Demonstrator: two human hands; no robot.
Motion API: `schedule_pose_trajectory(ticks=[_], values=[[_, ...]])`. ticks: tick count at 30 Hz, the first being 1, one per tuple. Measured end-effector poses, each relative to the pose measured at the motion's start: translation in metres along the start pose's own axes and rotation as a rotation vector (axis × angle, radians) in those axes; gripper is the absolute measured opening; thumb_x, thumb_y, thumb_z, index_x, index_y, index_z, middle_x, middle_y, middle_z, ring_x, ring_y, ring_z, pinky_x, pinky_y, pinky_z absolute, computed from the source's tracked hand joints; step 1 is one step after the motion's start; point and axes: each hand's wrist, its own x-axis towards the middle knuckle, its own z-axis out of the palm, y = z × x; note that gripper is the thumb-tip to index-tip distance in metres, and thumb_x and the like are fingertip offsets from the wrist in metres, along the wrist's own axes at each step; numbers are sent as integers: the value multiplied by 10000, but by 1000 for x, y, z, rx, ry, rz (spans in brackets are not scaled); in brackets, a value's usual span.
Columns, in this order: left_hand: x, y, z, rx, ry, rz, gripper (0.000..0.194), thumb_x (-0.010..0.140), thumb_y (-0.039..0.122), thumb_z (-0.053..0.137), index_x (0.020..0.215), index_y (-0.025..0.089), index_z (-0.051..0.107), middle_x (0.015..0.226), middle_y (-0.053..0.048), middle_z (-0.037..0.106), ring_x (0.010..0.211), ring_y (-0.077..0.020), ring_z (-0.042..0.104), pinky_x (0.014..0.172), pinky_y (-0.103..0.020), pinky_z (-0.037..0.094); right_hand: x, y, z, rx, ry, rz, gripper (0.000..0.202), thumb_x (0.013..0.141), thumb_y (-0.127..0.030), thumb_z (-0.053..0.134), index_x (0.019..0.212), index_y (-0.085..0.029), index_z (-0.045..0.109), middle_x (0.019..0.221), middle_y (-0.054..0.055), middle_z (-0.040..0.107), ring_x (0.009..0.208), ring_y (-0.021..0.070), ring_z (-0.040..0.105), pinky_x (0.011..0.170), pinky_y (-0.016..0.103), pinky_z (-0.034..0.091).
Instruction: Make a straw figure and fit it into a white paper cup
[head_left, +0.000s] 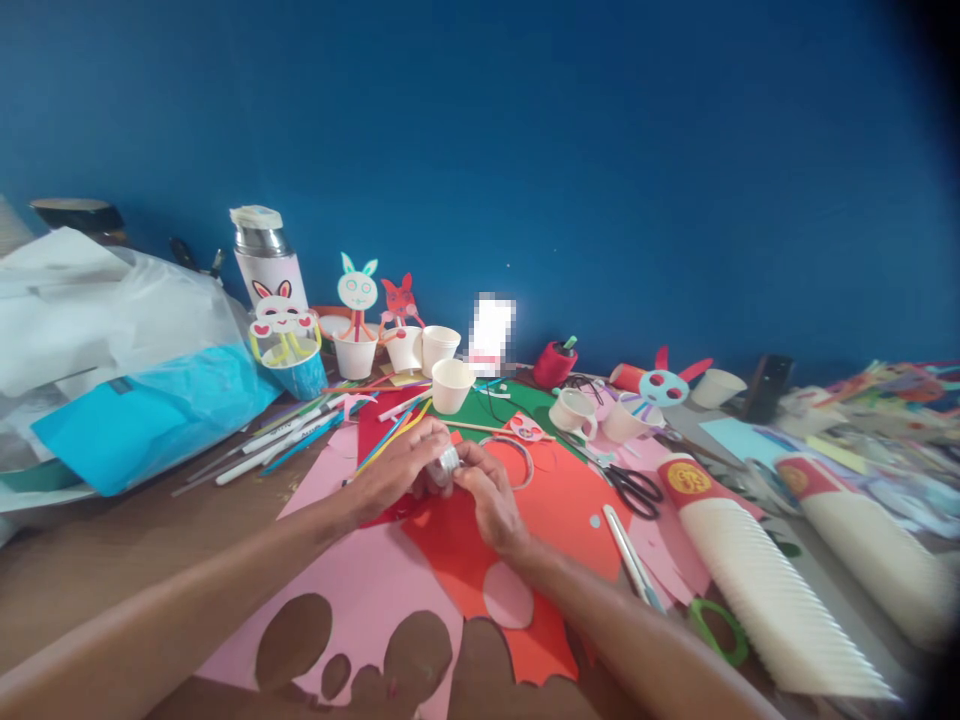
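Both my hands meet over red paper at the middle of the table. My left hand is closed round a small, shiny, clear-silvery roll, which looks like tape. From the right, the fingers of my right hand press against the same roll; its fingertips are partly hidden. Beneath and around lie red paper and cut pink paper with round holes. A white paper cup stands just beyond my hands. A clear ring rests on the red paper to their right.
Rabbit figures stand in cups at the back left, near a flask. Black-handled scissors, a white cutter, a mug and stacked cups lie to the right. Plastic bags fill the left; a blue wall is behind.
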Motion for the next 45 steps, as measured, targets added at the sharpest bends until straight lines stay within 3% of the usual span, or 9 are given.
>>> schedule_pose_trajectory(ticks=[6,18,24,35,41,45], values=[[1,-3,2,-4,22,-2,309,843,499,340,851,204,434,533,21,553,472,-119,476,430,-214,285,-1,-2,1,26,-14,-12,129,683,-148,428,682,-189,550,552,-29,505,544,128,477,607,261,383],[1,-4,2,35,99,47,264,831,468,381,796,219,461,604,24,503,514,-142,483,494,-269,359,-2,2,2,55,-23,25,158,623,-132,419,693,-203,542,584,-24,524,578,143,488,612,264,395],[-1,-1,3,12,62,36,261,847,465,342,810,227,441,567,30,509,493,-142,491,467,-260,353,-2,4,2,102,-20,22,150,725,-179,420,698,-191,568,565,-14,512,581,143,497,604,262,395],[-3,6,1,60,82,30,276,822,480,383,800,225,487,591,12,519,537,-156,482,503,-276,370,0,6,1,129,-4,66,170,624,-143,418,693,-201,563,572,-15,522,578,149,502,597,264,411],[-2,-1,2,66,110,59,290,838,485,347,810,230,483,604,16,511,555,-151,479,518,-273,375,-1,7,4,156,9,28,119,711,-186,439,701,-190,558,570,-18,515,565,135,484,599,256,391],[-2,-5,2,61,108,57,297,840,489,347,808,226,481,613,16,518,558,-142,476,524,-265,378,-1,8,4,174,18,28,106,695,-160,449,688,-187,552,587,-20,523,572,127,476,588,241,376]])
